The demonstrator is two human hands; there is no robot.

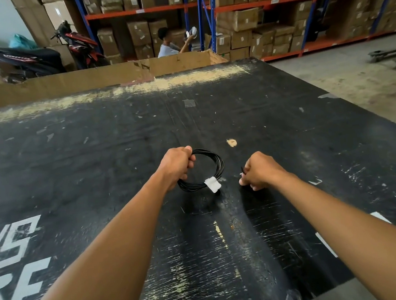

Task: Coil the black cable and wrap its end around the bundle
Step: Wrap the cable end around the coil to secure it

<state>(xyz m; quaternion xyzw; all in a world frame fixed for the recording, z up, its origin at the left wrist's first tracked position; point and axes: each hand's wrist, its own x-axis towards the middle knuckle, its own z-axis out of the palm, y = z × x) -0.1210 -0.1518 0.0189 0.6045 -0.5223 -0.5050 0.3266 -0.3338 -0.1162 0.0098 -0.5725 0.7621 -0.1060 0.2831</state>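
The black cable [214, 161] is wound into a round coil of several loops, held just above the black table [286, 126]. My left hand [178, 167] grips the coil's left side in a closed fist. A white tag [212, 184] hangs on the coil's lower right part. My right hand [260, 171] is closed to the right of the coil and pinches a short black piece, the cable's end [242, 169]. The stretch of cable between the end and the coil is hard to make out against the dark table.
The table's right edge drops to a concrete floor [345, 80]. A cardboard wall [88, 79] stands along the far edge. Behind it a person [167, 44] sits by shelves of boxes [264, 22]. Motorbikes [38, 56] are parked far left.
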